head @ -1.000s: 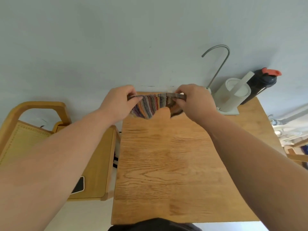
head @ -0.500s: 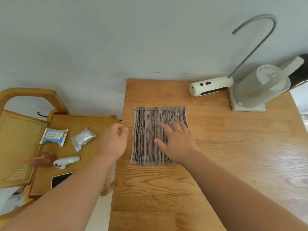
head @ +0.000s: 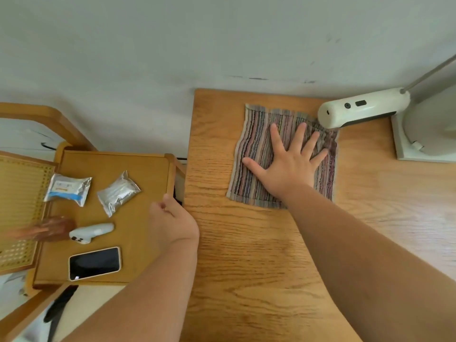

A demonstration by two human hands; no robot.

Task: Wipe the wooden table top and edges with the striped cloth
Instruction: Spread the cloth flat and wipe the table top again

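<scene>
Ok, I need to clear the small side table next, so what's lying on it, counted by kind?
Foil packets: 2
Smartphone: 1
White handheld device: 1
Brown object, at the left edge and too blurred to name: 1
Total: 5

Left hand (head: 172, 223): fingers (head: 158, 209) curl under, tips out of sight; contact with side table (head: 128, 169) cannot be told. Right hand (head: 287, 169) covers the centre of the striped cloth (head: 249, 154). Lamp head (head: 362, 108) hides its far right corner. Lamp base (head: 419, 144) and worktop (head: 246, 267) are cut by the frame. Brown object (head: 49, 229) is blurred and unidentifiable. Packet (head: 67, 190) print is illegible.
</scene>
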